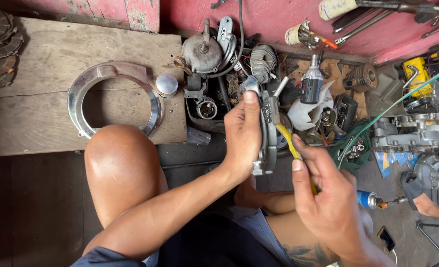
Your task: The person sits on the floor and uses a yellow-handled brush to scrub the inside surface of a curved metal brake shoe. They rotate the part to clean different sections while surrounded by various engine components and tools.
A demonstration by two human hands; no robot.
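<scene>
The left hand (242,136) grips a grey metal part (267,133) upright, thumb near its top. Just right of it, the right hand (328,198) holds a yellow-handled tool (289,143) whose tip touches the part. Left of the part, a chrome ring (152,106) lies on a wooden board (41,74).

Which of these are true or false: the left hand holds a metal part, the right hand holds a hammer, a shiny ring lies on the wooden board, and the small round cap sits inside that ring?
1. The left hand holds a grey metal part. True.
2. The right hand holds a hammer. False: it holds a yellow-handled tool.
3. A shiny metal ring lies on the wooden board. True.
4. The small round cap sits inside the ring. False: it stands beside the ring, outside it.
</scene>
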